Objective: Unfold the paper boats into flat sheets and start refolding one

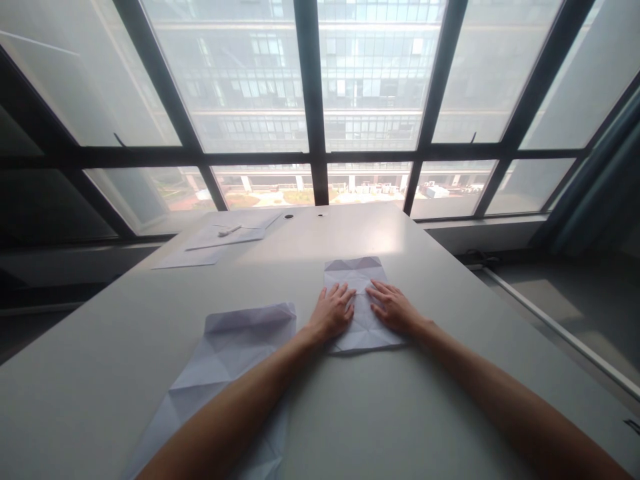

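Observation:
A creased sheet of white paper (356, 270) lies on the white table, with crossing fold lines over its surface. My left hand (334, 311) rests flat on its left side, fingers stretched toward the middle. On the right side of the same sheet lies my right hand (393, 305), palm down with the fingers spread. Neither hand grips the paper; both press on it from above. A second, larger creased sheet (240, 347) spreads to the left, partly hidden beneath my left forearm.
Several flat white sheets (200, 255) lie at the table's far left, with a small white object (230, 231) on them. Two holes show near the table's (280, 267) far edge. Large windows stand behind it, and a curtain (595, 180) hangs at right.

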A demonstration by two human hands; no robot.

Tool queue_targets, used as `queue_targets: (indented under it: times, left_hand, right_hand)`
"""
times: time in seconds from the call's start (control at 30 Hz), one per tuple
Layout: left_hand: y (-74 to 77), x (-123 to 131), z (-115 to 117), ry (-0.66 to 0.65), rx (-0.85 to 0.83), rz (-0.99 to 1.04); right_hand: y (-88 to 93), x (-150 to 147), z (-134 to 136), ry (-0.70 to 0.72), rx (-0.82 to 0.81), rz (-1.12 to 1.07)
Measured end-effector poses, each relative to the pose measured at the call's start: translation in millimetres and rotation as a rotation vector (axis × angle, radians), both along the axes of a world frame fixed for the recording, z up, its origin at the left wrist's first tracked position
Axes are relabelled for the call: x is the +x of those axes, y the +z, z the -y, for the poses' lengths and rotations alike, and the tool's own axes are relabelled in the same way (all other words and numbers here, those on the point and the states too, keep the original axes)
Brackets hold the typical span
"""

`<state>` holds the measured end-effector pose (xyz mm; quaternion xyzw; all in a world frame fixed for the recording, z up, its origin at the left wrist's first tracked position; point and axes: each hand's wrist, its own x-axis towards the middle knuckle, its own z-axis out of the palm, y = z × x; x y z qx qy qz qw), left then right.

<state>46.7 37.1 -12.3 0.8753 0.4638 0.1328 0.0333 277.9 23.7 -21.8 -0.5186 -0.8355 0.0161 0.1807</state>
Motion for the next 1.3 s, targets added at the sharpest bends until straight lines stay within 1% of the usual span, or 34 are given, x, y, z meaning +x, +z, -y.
queue_targets:
  times: [0.1, 0.27, 0.33, 0.43, 0.5, 0.6, 0.73, 0.83, 0.93, 1.17, 1.3]
  left_hand:
    - [1.6, -0.1, 0.6, 0.016, 0.015, 0.010]
    - [12.6, 1.1, 5.8, 0.040, 0.054, 0.071]
    - [16.5, 1.8, 7.6, 0.051, 0.065, 0.079]
    - [18.9, 2.4, 8.5, 0.047, 0.082, 0.078]
    - [17.8, 2.3, 7.8, 0.025, 0.090, 0.073]
    - [12.8, 1.5, 5.5, -0.007, 0.082, 0.075]
    - [4.2, 0.0, 2.3, -0.003, 0.013, 0.030]
    - [0.7, -0.7, 1.1, -0.005, -0.043, -0.026]
    - [0.7, -0.9, 1.3, -0.002, -0.039, -0.048]
    - [1.4, -1.0, 0.8, 0.007, -0.041, -0.090]
    - [0.4, -1.6, -0.4, 0.002, -0.047, -0.111]
  right_hand:
    - [2.3, -0.3, 1.0, 0.000, 0.013, -0.010]
    - [13.9, -2.2, 6.7, -0.008, 0.022, -0.027]
    - [16.6, -3.4, 8.2, -0.028, 0.037, -0.052]
    - [16.0, -4.6, 7.8, -0.079, 0.061, -0.100]
    - [13.4, -4.0, 5.9, -0.082, 0.065, -0.125]
    - [8.0, -1.0, 2.2, -0.022, 0.079, -0.155]
    - [0.4, 3.1, -1.7, 0.036, 0.093, -0.112]
    - [-3.8, 4.1, -2.9, 0.012, 0.020, -0.032]
    - [-4.3, 3.4, -2.7, -0.032, -0.050, 0.013]
    - [1.9, 0.7, -0.9, -0.105, -0.139, 0.052]
    - [2.7, 0.4, -1.3, -0.114, -0.161, 0.060]
